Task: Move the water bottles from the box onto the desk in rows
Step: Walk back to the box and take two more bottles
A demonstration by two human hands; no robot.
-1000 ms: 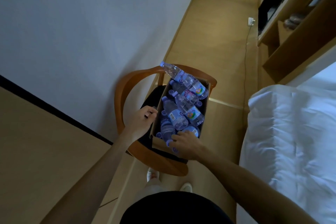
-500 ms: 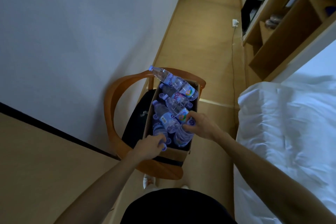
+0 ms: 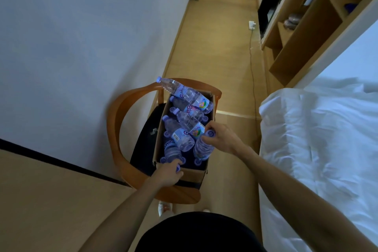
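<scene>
On the seat of a wooden chair (image 3: pixel 122 120) sits a cardboard box (image 3: pixel 192 175), and it is full of water bottles (image 3: pixel 185 120). Some bottles lie on their sides on top of the pile. Others stand up under them, so only their purple caps show. One long bottle (image 3: pixel 180 91) lies over the far edge of the box, and its cap pokes out past the chair back.

Both hands reach into the box. The left hand (image 3: pixel 166 176) is at the near edge. Its grip is curled round the top of a standing bottle (image 3: pixel 171 152), and a bit of the purple cap peeks out by the fingers. The right hand (image 3: pixel 222 139) is at the right side of the box. Its grip is pinched tight round the neck of another bottle (image 3: pixel 202 148), just under the purple cap. That bottle is upright and its bottom part is down among the others.

A tan bench (image 3: pixel 41 200) fills the near left corner, beside the chair. A bed (image 3: pixel 319 139) with white covers is on the right. A wooden shelf (image 3: pixel 306 32) stands past the bed.
</scene>
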